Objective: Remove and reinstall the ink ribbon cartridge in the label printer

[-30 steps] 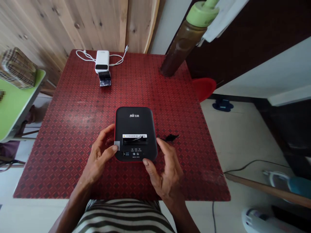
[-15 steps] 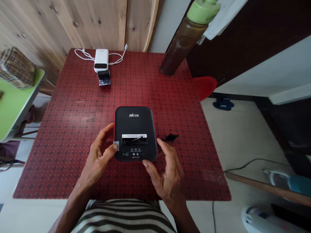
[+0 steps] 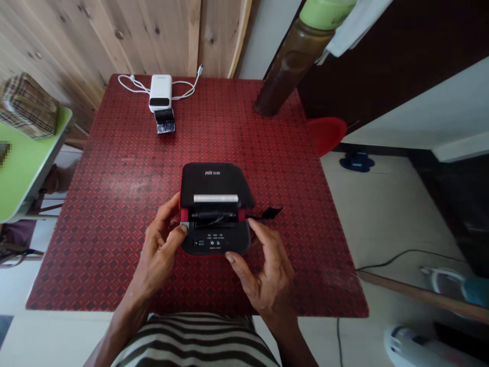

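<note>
A small black and red device (image 3: 216, 237) lies near the middle of the red patterned table (image 3: 126, 153), with its black lid (image 3: 214, 183) tilted up and a dark roller showing inside. My left hand (image 3: 162, 250) grips its left side, thumb on a grey tab at the corner. At the right front corner, my right hand (image 3: 267, 265) touches the device with thumb and forefinger, spread around that corner. A thin black strip (image 3: 272, 212) sticks out beyond the device's right side.
A white power bank (image 3: 160, 92) with a white cable stands at the back left, a black crumpled piece (image 3: 165, 122) just before it. A tall brown bottle (image 3: 286, 66) with a green cap is at the back right. A red stool (image 3: 328, 133) shows beyond the right edge.
The device's lid has swung up from flat, uncovering the roller and the red inner edges. Both hands have stayed at nearly the same spots on the device. The view has shifted slightly.
</note>
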### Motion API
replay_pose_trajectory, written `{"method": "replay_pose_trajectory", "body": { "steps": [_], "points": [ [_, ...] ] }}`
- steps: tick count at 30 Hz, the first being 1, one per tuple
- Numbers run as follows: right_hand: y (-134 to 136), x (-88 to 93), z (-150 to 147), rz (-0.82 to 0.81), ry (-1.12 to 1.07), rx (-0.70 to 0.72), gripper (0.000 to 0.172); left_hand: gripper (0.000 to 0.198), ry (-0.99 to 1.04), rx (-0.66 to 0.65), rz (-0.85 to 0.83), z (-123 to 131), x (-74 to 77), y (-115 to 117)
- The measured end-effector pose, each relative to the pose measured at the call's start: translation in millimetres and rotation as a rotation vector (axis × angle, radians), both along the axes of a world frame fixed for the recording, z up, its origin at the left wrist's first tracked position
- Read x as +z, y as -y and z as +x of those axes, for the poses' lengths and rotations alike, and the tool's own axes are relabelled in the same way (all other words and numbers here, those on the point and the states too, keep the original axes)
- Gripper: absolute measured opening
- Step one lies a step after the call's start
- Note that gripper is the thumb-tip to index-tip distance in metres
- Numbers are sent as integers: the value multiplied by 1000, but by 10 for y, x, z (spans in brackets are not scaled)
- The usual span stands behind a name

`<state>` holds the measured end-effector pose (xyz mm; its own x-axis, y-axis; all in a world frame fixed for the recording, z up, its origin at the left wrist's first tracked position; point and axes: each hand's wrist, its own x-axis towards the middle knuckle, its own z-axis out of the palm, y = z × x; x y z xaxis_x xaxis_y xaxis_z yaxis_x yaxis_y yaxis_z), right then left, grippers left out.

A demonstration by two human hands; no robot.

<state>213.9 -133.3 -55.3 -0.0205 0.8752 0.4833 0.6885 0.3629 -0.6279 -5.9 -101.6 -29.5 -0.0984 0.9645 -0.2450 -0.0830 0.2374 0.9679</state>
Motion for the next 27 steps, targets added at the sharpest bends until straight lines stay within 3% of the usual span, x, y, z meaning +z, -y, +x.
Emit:
{"method": "replay_pose_trajectory", "body": {
  "steps": [5,10,13,15,20,23,27],
  "points": [
    [2,37,68,-30,15,-12,68,61,11,-10,-2,-3,19,21],
    [-292,362,207,74,35,101,28,64,48,-73,4,-106,-53,16],
    [-616,551,175,152,161,190,22,58,79,-92,44,-204,-209,-28],
    [-823,628,99,158,273,282,19,54,89,-39,57,-251,-311,-60],
    [-1142,736,-176,-165,647,494,19,59,34,16,50,-245,-357,-89],
    [-1212,794,-338,-345,843,510,25,61,26,19,44,-217,-312,-94],
    [-1250,869,-487,-465,948,483,33,59,21,32,38,-215,-308,-103]
  ]
}}
